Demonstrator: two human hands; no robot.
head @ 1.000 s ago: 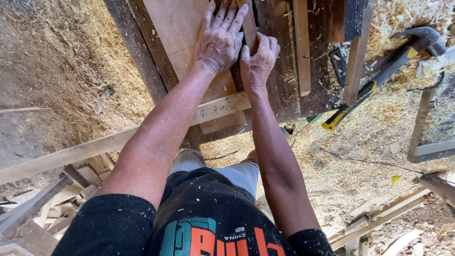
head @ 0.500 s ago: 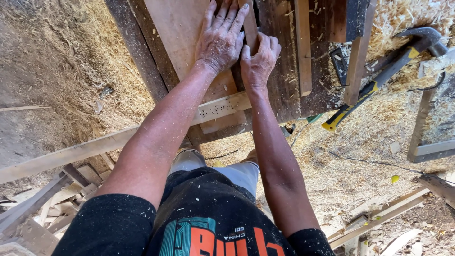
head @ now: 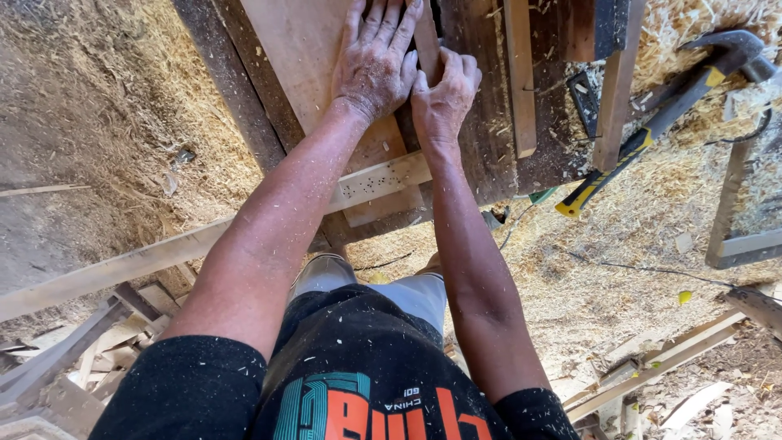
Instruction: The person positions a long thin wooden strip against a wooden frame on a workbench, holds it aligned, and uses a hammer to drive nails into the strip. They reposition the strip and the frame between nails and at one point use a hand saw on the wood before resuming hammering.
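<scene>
A workbench is seen from above, looking down past a black printed shirt and two bare, sawdust-flecked forearms.

The left hand (head: 376,61) is laid flat, palm down, on a pale wooden board (head: 305,49) that lies lengthwise on the dark workbench (head: 481,122). Its fingers are spread a little and stretched away from the body, and nothing is gripped by them. The right hand (head: 444,94) is placed just beside it, touching it at the thumb side. Its fingers are curled over a narrow wooden strip (head: 426,41) that runs along the right edge of the pale board. Whether the strip is clasped or only pressed down cannot be told.

The pale board is found at the top centre of the view, reaching from under the hands toward the body. Its near end is crossed by a light wooden batten (head: 163,257) dotted with small holes, which slants down to the left edge of the view.

To the right of the hands, a second thin slat (head: 520,81) is laid on the dark bench top. Further right, a hammer (head: 652,122) with a black and yellow handle is seen lying on its side among shavings, its head toward the upper right corner.

The ground (head: 586,285) around the bench is covered with pale sawdust and wood shavings. Offcuts of timber (head: 660,363) are scattered at the lower right and lower left.
</scene>
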